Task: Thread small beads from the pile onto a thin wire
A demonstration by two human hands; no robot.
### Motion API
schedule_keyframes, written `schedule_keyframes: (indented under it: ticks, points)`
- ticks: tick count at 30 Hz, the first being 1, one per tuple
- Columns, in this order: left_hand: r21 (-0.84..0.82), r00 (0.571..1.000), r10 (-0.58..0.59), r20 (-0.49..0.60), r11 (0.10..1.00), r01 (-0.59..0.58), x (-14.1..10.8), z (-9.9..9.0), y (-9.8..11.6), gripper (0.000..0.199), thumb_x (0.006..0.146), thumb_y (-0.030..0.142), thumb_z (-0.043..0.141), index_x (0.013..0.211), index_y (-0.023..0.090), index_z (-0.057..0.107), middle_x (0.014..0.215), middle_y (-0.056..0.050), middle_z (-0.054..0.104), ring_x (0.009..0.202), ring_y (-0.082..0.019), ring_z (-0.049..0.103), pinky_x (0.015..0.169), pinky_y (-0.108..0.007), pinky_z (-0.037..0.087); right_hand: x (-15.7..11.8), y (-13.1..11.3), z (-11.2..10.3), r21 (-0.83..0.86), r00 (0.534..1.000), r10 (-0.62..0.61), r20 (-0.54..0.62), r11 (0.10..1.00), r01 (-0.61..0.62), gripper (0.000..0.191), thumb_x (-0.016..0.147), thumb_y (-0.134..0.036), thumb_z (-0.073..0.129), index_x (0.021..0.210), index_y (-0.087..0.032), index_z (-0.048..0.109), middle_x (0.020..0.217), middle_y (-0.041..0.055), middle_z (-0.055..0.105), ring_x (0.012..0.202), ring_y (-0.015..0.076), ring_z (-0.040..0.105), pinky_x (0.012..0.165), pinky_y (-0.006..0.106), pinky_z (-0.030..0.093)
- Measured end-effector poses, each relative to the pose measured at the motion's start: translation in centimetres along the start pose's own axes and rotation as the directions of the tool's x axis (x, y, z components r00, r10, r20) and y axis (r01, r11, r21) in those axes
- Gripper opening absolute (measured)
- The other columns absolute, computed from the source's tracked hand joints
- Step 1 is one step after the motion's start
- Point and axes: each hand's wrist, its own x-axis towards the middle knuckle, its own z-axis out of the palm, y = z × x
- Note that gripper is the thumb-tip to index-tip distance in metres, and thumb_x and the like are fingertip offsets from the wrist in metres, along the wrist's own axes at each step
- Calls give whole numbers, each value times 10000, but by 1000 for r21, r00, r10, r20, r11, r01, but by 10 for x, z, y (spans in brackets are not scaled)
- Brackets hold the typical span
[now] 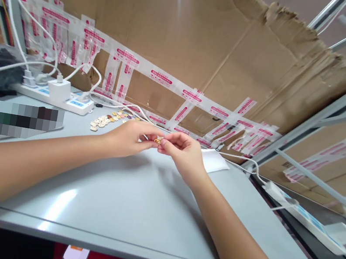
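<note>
Above the middle of the grey table (135,198), my left hand (133,138) and my right hand (184,151) meet at the fingertips. Both pinch one small yellowish piece (158,140), too small to make out in detail. Behind and left of my left hand lie several small cream pieces (101,122) in a group. Several yellow and brown ones (119,114) lie beside them, partly hidden by that hand.
A white power strip (77,104) with plugs and cables stands at the back left, near a blurred-out object (23,121). White paper (214,160) lies behind my right hand. Taped cardboard (181,38) closes off the back. Another power strip (307,218) is at the right.
</note>
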Motion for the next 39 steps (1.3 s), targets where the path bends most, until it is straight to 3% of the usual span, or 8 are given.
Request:
schedule_keyframes:
  ticks: [5,12,18,24,32,39]
  points:
    - [64,995,65,80,995,-70,1,-1,-2,218,921,313,560,1031,267,742,986,-31,736,881,-179,653,846,-296,464,-1,-6,-2,76,996,79,32,994,-81,440,632,-318,845,799,-216,451,680,-39,680,695,162,705,778,400,611]
    - [67,993,109,35,992,-111,-2,2,-7,212,928,293,565,1023,258,751,970,-26,752,860,-167,670,812,-279,478,-1,-6,-2,84,997,46,66,995,-51,430,634,-348,849,767,-206,466,674,-32,678,706,149,693,763,370,612]
    - [13,993,106,-41,994,-106,-3,8,-5,158,873,208,618,929,224,765,865,-4,754,731,-128,664,673,-230,483,-2,-5,-3,50,996,49,73,997,-53,383,642,-326,839,745,-188,497,676,-31,676,683,139,695,740,324,598]
    - [32,997,64,-35,998,-63,-2,7,1,163,860,175,611,870,212,769,739,23,723,633,-98,620,593,-209,439,-3,-6,-3,-8,995,41,89,999,-41,337,681,-339,813,758,-182,525,699,-11,690,692,144,696,753,334,589]
    - [67,1000,15,-23,998,-13,0,5,7,181,879,181,577,859,203,756,744,15,715,656,-110,614,587,-212,420,-1,-5,-5,2,993,50,111,999,-50,299,708,-350,809,801,-166,592,770,13,719,735,152,716,788,335,601]
    - [144,980,192,-45,972,-183,0,4,7,190,912,158,535,846,183,711,747,1,674,677,-108,590,637,-225,426,-1,-7,-7,69,987,105,123,991,-114,340,679,-329,840,843,-160,596,828,37,740,768,157,719,812,344,598]
